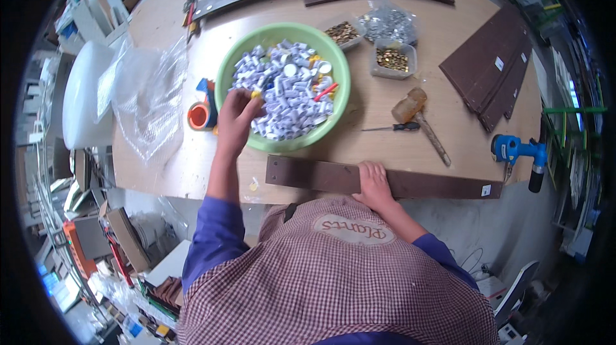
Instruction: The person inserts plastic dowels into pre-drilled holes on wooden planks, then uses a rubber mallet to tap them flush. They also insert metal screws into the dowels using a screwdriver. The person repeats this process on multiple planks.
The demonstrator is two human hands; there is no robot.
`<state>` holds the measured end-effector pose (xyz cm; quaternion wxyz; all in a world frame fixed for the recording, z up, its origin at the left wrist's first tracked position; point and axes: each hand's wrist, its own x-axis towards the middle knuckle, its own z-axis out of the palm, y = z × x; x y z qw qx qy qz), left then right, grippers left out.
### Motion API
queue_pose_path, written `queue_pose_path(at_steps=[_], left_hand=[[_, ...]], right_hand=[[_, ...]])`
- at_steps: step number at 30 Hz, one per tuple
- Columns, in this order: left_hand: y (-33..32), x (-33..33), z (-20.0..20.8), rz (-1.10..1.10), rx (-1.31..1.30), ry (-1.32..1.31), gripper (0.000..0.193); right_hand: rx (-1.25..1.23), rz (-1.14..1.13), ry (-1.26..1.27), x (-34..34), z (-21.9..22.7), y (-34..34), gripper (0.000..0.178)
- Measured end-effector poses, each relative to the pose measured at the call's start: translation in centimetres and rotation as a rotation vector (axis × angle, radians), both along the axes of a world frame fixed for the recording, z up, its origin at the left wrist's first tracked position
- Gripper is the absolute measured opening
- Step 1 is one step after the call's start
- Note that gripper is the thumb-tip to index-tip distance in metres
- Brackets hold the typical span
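Observation:
My left hand (pixel 237 117) is over the near left rim of a light green basin (pixel 226 56), its fingertips pinched on a small yellow piece (pixel 256 95). Small white plastic fittings (pixel 282 104) fill the basin, with some yellow ones and a red stick-like piece (pixel 326 92) among them. At the table's near edge lies a long dark brown board (pixel 430 183) with holes at its left end and a white label at its right. My right hand (pixel 375 183) grips this board across its width, fingers over the far edge and thumb at the near one.
A mallet (pixel 409 106), a screwdriver (pixel 405 126) and a blue power tool (pixel 513 149) lie to the right. Tubs of brass-coloured hardware (pixel 393 63) stand behind them. More brown boards (pixel 478 66) lie far right and at the back. Bubble wrap (pixel 151 98) and an orange tape roll (pixel 200 116) are left.

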<state>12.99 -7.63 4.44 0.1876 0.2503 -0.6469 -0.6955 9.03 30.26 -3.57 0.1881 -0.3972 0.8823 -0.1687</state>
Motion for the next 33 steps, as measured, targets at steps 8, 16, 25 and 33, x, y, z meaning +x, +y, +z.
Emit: queue_pose_path(at_steps=[8,16,25,33], left_hand=[[0.3,16.0,-4.2,0.054,0.350,-0.369,0.020],[0.0,15.6,-5.8,-0.021,0.299,-0.325,0.011],[-0.8,14.1,-4.8,-0.204,0.079,-0.538,0.011],[-1.1,13.3,-4.9,-0.244,0.203,-0.557,0.012]], right_hand=[[-0.097,0.103,-0.040,1.0,3.4,-1.5,0.096],[-0.070,0.164,-0.031,0.8,2.8,-2.0,0.098],[-0.151,0.234,0.046,-0.7,-0.4,-0.5,0.072],[-0.156,0.209,0.021,-1.3,0.1,-0.4,0.061]])
